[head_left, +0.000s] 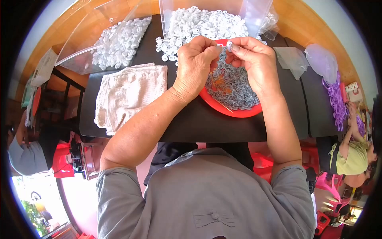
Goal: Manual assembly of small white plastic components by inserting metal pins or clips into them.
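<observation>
Both my hands are raised over the far part of a red basin filled with small grey pieces. My left hand is closed, its thumb and forefinger pinched together; what lies between them is too small to make out. Close beside it, my right hand pinches a small whitish piece between thumb and forefinger. The fingertips of the two hands nearly meet. A thin yellowish stick and something orange show among the grey pieces.
Beyond my hands, a clear bin spills small white plastic pieces onto the dark table. A clear bag of white pieces and a folded cream towel lie left. Purple strung links hang right. People sit on both sides.
</observation>
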The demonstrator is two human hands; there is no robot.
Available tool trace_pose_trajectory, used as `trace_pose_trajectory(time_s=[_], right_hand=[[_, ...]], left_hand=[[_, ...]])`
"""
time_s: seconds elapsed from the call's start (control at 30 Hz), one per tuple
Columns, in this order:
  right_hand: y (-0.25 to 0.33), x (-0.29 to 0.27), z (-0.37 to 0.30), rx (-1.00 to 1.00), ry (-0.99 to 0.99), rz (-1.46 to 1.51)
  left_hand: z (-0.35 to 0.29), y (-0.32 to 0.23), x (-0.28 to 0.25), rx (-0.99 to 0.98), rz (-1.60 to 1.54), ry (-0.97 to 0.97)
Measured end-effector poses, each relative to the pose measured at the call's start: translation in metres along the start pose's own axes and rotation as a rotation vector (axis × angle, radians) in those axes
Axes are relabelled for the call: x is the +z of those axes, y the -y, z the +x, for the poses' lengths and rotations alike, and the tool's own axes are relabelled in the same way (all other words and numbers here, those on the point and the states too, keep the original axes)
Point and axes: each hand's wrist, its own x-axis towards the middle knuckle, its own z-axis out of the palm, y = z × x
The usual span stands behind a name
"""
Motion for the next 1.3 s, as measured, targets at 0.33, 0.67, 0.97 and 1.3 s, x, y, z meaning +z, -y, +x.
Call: trace_pose_trajectory(time_s=[0.33,0.67,0.97,1.3], right_hand=[[-0.004,0.005,-0.003,-0.105,-0.037,-0.061],[-0.011,0.013,-0.005,-0.159,-0.049,-0.044],[-0.002,-0.010,0.002,0.079,0.099,0.070],[0.008,-0.019,0.000,0.122,0.209,-0.020]], left_hand=[[0.001,0.003,0.000,0.050,0.032,0.002],[-0.004,0.001,0.002,0.068,0.061,0.011],[-0.001,-0.004,0.002,-0.019,-0.102,0.108],[-0.001,-0.008,0.002,0.020,-0.154,0.265]])
